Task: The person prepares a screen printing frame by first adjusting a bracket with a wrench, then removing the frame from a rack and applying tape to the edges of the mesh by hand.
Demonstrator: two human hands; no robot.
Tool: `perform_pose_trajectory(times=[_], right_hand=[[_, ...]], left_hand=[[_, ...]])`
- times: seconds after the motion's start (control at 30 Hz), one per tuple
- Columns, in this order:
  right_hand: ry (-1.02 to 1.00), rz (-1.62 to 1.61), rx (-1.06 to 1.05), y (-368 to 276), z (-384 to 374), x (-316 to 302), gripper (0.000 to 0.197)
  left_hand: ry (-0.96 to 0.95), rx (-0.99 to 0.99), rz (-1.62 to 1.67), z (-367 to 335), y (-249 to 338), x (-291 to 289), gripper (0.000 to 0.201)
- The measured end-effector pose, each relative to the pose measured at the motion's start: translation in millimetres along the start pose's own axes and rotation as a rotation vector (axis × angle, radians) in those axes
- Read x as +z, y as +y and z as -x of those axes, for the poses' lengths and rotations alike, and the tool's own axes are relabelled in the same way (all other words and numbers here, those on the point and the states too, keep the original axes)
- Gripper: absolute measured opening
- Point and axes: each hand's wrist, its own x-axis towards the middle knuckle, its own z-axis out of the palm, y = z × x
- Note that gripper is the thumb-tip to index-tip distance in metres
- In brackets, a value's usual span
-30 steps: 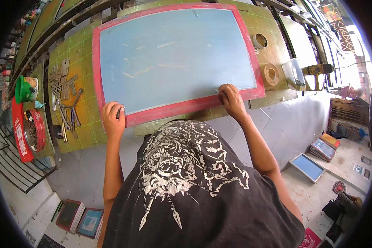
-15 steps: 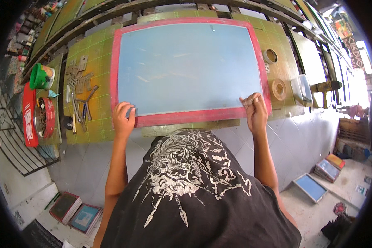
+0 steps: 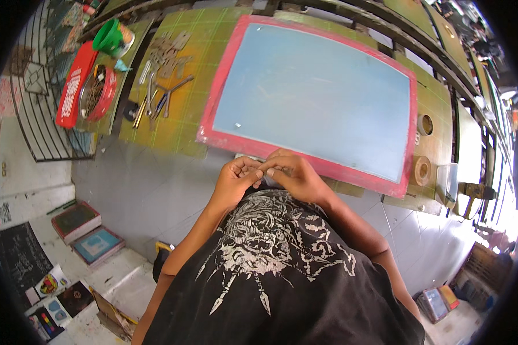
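A printing screen [image 3: 322,95] with a pinkish-red frame and pale blue mesh lies flat on a yellow-green board. Just at its near edge, in front of the dark printed shirt, my two hands meet. My left hand [image 3: 237,179] is closed, its thumb and fingers pinched together. Against those fingertips come the bent fingers of my right hand [image 3: 296,177], also closed. Whatever is between the fingers is too small or hidden to make out. A small light speck [image 3: 237,125] shows on the mesh near the left corner.
Left of the screen lie metal hinge-like pieces [image 3: 170,54] and a three-armed wrench [image 3: 170,92]. Beyond them stand a green bucket [image 3: 112,39] and a red round tin [image 3: 103,100]. Tape rolls [image 3: 422,171], a clear container [image 3: 446,184] and a heat gun or drill [image 3: 477,192] sit at right.
Both hands have left the near corners of the screen and come together in front of it, fingers pinched. The view has turned, so the table appears tilted and shifted right.
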Motion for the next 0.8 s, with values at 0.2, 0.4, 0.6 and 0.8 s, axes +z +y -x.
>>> perform_pose_trajectory(times=[0.2,0.4,0.6,0.8], right_hand=[[0.374,0.19,0.189,36,-74,31,0.02],[0.369,0.961,-0.03,81,-117,64,0.011],[0.438,1.095,-0.086,80,-122,79,0.021],[0.386,1.099,0.083,70,-124,85,0.037]], left_hand=[[0.179,0.05,-0.222,16,-7,-81,0.005],[0.21,0.164,-0.302,-12,6,-151,0.01],[0.082,0.416,-0.731,-55,18,-166,0.019],[-0.047,0.446,-0.873,-77,32,-159,0.025]])
